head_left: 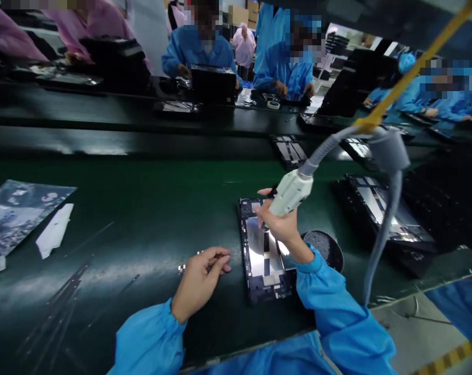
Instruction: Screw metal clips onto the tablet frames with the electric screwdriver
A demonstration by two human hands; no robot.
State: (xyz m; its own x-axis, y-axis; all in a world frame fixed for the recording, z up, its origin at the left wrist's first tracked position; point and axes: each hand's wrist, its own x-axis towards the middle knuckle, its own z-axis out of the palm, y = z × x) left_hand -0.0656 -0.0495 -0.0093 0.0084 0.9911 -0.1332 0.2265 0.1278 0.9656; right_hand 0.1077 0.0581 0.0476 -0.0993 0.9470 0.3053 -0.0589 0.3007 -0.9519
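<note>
My right hand [283, 228] is wrapped round a white electric screwdriver [293, 188], which hangs from a grey cable and tilts down to the left. Its tip end is over an opened tablet [256, 255] lying flat with silver battery plates and dark circuit parts showing; the hand covers the exact contact point. Left of the tablet, my left hand [199, 284] hovers low with thumb and fingertips drawn together. Whatever they hold, if anything, is too small to see. Small shiny pieces [181, 269] lie on the green table just behind that hand.
Right of the tablet stands a round black dish [327, 245] of tiny parts. Opened tablets are stacked [387, 211] farther right, near the hanging grey cable [387, 229]. A plastic bag [25, 213] and white sheet [55, 230] lie left. Co-workers sit across the line.
</note>
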